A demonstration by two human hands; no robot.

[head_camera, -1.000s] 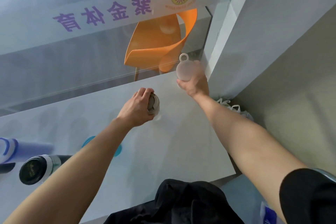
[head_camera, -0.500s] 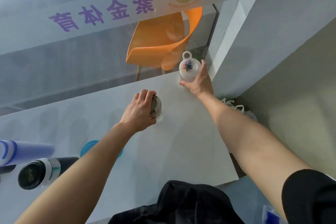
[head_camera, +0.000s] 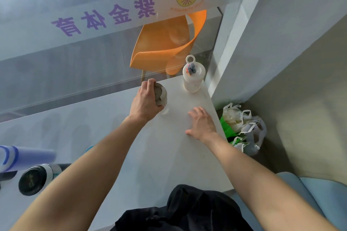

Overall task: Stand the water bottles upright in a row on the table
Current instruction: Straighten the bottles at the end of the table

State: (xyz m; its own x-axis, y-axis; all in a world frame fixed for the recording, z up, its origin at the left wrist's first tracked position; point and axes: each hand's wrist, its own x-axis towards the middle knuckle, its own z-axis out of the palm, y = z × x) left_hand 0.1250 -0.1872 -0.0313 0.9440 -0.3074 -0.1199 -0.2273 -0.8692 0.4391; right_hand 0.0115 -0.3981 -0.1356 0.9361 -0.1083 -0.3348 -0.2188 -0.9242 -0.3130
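The left hand [head_camera: 144,103] is gripping a grey-lidded bottle [head_camera: 161,93] beside an upright white bottle [head_camera: 193,80]. The right hand [head_camera: 201,124] is hanging open over the table [head_camera: 169,155].

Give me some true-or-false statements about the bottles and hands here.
1. The left hand grips the grey-lidded bottle. True.
2. The right hand holds the white bottle. False: that hand is open and clear of it.
3. The white bottle stands upright near the far right corner of the table. True.
4. The black bottle stands upright. False: it lies on its side.
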